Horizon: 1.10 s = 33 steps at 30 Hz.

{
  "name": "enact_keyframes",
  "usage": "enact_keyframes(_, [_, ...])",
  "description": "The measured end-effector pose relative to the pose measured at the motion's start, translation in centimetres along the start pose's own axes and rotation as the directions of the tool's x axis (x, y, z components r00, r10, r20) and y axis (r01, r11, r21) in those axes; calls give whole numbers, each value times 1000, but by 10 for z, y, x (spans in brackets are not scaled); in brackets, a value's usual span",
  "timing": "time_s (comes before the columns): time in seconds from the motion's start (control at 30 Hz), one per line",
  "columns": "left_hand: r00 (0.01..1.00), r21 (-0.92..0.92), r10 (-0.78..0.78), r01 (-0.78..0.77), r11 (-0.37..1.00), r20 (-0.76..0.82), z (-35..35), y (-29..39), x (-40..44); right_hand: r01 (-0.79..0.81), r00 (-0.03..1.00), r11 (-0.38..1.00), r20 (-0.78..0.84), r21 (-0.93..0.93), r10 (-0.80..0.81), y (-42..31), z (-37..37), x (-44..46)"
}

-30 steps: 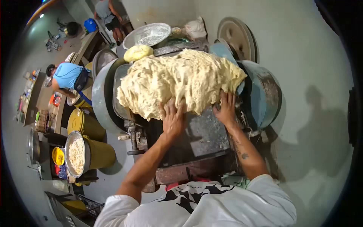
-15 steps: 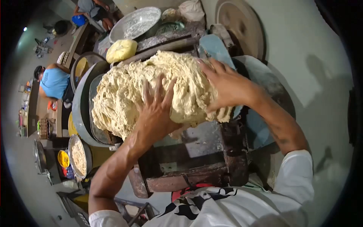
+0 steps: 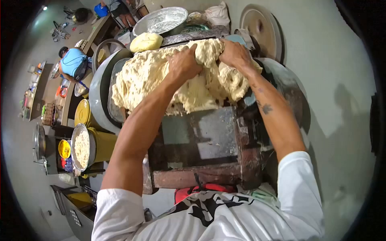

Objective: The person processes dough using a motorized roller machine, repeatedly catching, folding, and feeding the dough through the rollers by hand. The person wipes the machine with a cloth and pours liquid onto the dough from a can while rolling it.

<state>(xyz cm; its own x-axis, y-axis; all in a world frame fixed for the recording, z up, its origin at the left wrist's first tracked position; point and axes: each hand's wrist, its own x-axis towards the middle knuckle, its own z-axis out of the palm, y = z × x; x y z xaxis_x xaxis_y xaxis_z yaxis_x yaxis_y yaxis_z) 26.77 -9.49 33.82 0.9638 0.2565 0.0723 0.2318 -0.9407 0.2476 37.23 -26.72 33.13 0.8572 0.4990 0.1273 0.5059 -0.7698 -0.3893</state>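
Note:
A large, pale, lumpy mass of dough [image 3: 146, 80] lies across the top of a worn machine with a wooden frame and a metal plate [image 3: 217, 136]. My left hand [image 3: 185, 63] is closed on the dough near its upper middle, the fingertips sunk into it. Farther right, my right hand [image 3: 234, 54] grips the dough's upper right part, fingers curled over the far side. Between both hands a thick fold bulges up. Below them the dough's near edge hangs ragged above the plate. Some fingers are hidden by dough and by the backs of my hands.
A smooth yellowish dough lump [image 3: 146, 42] sits behind, beside a floury metal basin [image 3: 161, 22]. At left stand a yellow bucket [image 3: 102, 146] and a pan of crumbly food [image 3: 82, 146]. A person in blue [image 3: 74, 62] works at a bench. A large round wheel [image 3: 261, 32] is at right.
Both hands have moved farther away from my body and gone from spread on the dough to gripping it. The dough's far part is lifted and folded, and its near edge has shifted back.

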Motion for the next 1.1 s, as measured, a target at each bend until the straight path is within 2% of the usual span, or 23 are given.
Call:
enact_keyframes(0.07, [998, 2, 42, -42, 999, -41, 5, -3, -10, -18, 992, 999, -124, 42, 23, 6, 17, -14])
enact_keyframes(0.13, [994, 73, 87, -82, 994, -62, 3, -1, -34, -201, 968, 947, -99, 251, 232, -21, 7, -63])
enact_keyframes(0.2, [987, 110, 145, -137, 985, -70, 5, -3, -54, -283, 929, 900, -139, 331, 343, -24, 18, -93])
enact_keyframes(0.23, [979, 106, 192, -184, 977, -75, 9, -10, -63, -253, 929, 887, -158, 385, 334, -22, 29, -112])
enact_keyframes(0.3, [959, 118, 272, -262, 958, -78, 19, -24, -72, -214, 877, 869, -304, 446, 372, -20, 66, -141])
enact_keyframes(0.33, [937, 114, 347, -340, 933, -45, 30, -38, -69, -214, 877, 853, -290, 477, 382, -20, 75, -154])
enact_keyframes(0.37, [905, 111, 425, -421, 900, -18, 34, -49, -61, -214, 865, 777, -255, 591, 433, -23, 81, -166])
enact_keyframes(0.4, [873, 161, 487, -484, 860, 21, 24, -48, -61, -205, 853, 568, -139, 797, 503, -30, 90, -180])
enact_keyframes(0.43, [790, 91, 606, -612, 785, 90, 16, -55, -48, -178, 832, 248, 11, 952, 555, -38, 100, -194])
enact_keyframes(0.47, [768, 2, 631, -635, 772, 113, 4, -53, -46, -127, 828, -27, 121, 992, 547, -46, 110, -204])
enact_keyframes(0.53, [725, -156, 679, -662, 733, 114, -8, -53, -25, -19, 876, -392, 204, 920, 437, -53, 133, -211])
enact_keyframes(0.6, [708, -318, 694, -634, 705, 128, -4, -60, 2, 10, 931, -651, 231, 759, 284, -56, 159, -208])
enact_keyframes(0.63, [684, -322, 709, -642, 696, 169, -13, -53, 13, -64, 939, -777, 302, 627, 165, -59, 158, -198])
enact_keyframes(0.7, [680, -406, 706, -598, 691, 199, -14, -49, 39, -23, 963, -859, 243, 511, 119, -70, 148, -193])
enact_keyframes(0.73, [700, -413, 693, -587, 696, 173, -16, -41, 42, 54, 931, -874, 291, 484, 219, -80, 162, -180])
enact_keyframes(0.77, [715, -374, 667, -571, 731, 212, -23, -29, 43, 116, 950, -868, 201, 483, 239, -85, 162, -173])
enact_keyframes(0.8, [731, -330, 630, -546, 770, 260, -32, -18, 41, 148, 961, -869, 139, 473, 240, -88, 195, -164])
enact_keyframes(0.83, [746, -277, 598, -533, 800, 293, -34, -12, 47, 177, 960, -864, 113, 472, 258, -92, 226, -152])
enact_keyframes(0.9, [777, -236, 576, -527, 816, 255, -25, -13, 52, 225, 944, -850, 110, 476, 311, -104, 274, -131])
enact_keyframes(0.97, [802, -147, 537, -517, 843, 262, -34, 2, 51, 259, 918, -641, 22, 723, 396, -112, 280, -116])
enact_keyframes(1.0, [827, -114, 520, -507, 854, 213, -33, 10, 46, 262, 904, -367, -93, 893, 418, -106, 274, -119])
enact_keyframes(1.07, [832, -3, 522, -531, 847, 187, -30, 15, 47, 284, 886, -15, -256, 959, 387, -101, 278, -112])
enact_keyframes(1.1, [839, 54, 516, -531, 846, 174, -29, 15, 43, 308, 882, 17, -292, 951, 369, -102, 298, -106])
